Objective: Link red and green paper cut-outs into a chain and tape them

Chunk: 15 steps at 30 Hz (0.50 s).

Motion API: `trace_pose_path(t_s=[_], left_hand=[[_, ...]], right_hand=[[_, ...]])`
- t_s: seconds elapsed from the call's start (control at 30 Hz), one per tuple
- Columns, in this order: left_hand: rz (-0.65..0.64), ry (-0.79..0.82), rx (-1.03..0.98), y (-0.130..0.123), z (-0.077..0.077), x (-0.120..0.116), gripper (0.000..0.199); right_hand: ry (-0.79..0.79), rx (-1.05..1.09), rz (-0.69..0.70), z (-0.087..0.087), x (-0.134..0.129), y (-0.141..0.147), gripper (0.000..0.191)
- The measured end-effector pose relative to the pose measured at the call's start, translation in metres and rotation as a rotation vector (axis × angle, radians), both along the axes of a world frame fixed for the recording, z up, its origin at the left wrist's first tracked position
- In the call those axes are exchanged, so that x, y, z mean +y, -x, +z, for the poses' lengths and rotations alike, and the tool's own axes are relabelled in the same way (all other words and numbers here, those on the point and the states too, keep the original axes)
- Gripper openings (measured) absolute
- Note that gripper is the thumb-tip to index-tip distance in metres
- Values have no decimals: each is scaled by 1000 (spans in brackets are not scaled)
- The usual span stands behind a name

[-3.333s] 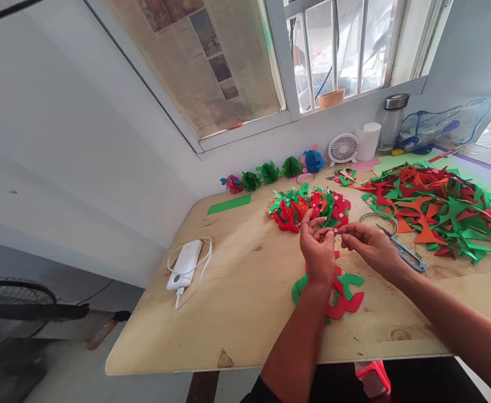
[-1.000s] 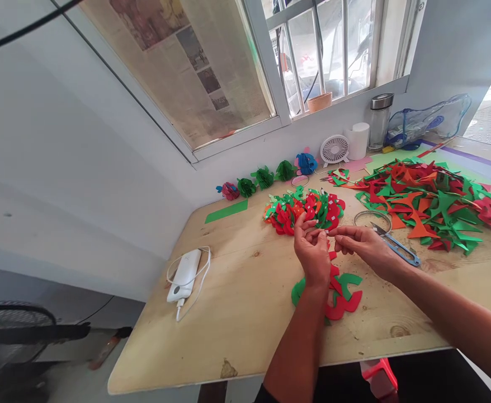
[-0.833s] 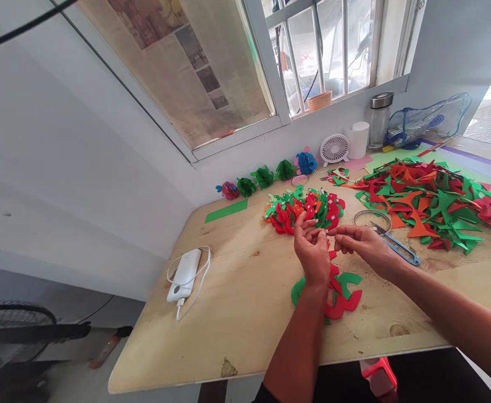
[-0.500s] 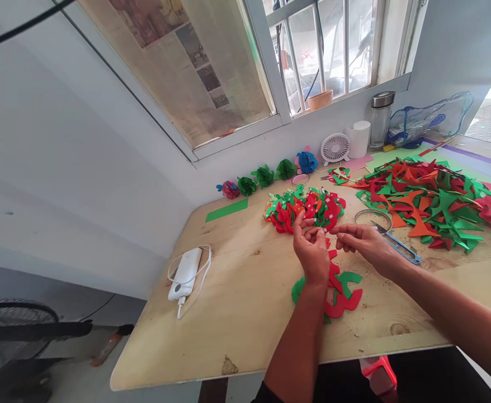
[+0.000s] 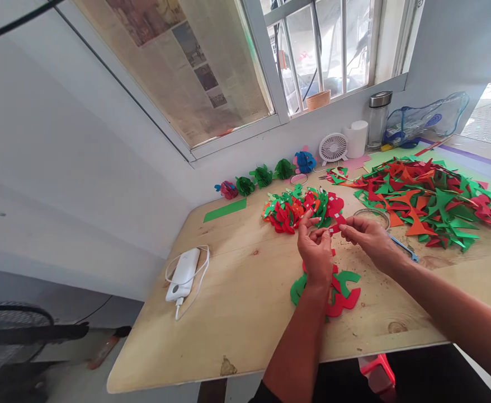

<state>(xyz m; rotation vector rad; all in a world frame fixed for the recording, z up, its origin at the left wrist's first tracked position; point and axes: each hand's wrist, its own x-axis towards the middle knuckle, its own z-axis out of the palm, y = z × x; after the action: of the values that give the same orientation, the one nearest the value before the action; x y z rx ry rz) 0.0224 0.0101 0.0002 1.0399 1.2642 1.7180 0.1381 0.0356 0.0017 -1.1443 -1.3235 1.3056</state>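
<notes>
Between my two hands is a red paper cutout [image 5: 335,228] with small white squares on it. My left hand [image 5: 315,249] pinches its left end, and my right hand [image 5: 367,238] grips the right end with thumb and fingertips. Just beyond them lies a heap of red and green cutouts [image 5: 285,219], many bearing white squares. More red and green cutouts [image 5: 346,305] lie near my left forearm, which partly covers them. Beside my right hand are a ring-shaped roll [image 5: 386,218] and blue-handled snips [image 5: 405,249], both partly hidden by that hand.
A big pile of red, orange and green paper scraps [image 5: 421,204] spreads over the right side. Along the wall stand folded paper figures [image 5: 263,176], a small white fan [image 5: 333,148] and a glass bottle [image 5: 378,123]. A white power bank [image 5: 184,274] with its cable lies left.
My right hand has closed on the red cutout, which now shows more clearly between both hands. My left hand has shifted slightly right. The view has moved a little.
</notes>
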Motion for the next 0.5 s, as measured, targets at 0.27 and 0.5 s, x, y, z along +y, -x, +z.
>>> trace_pose_path(t_s=[0.27,0.5], left_hand=[[-10,-11,1,-1,0,1,56],[0,10,8,-1,-1,0,55]], right_hand=[[14,-44,-5,3,-2,1,39],[-5,-76,-14,10,-6,1,41]])
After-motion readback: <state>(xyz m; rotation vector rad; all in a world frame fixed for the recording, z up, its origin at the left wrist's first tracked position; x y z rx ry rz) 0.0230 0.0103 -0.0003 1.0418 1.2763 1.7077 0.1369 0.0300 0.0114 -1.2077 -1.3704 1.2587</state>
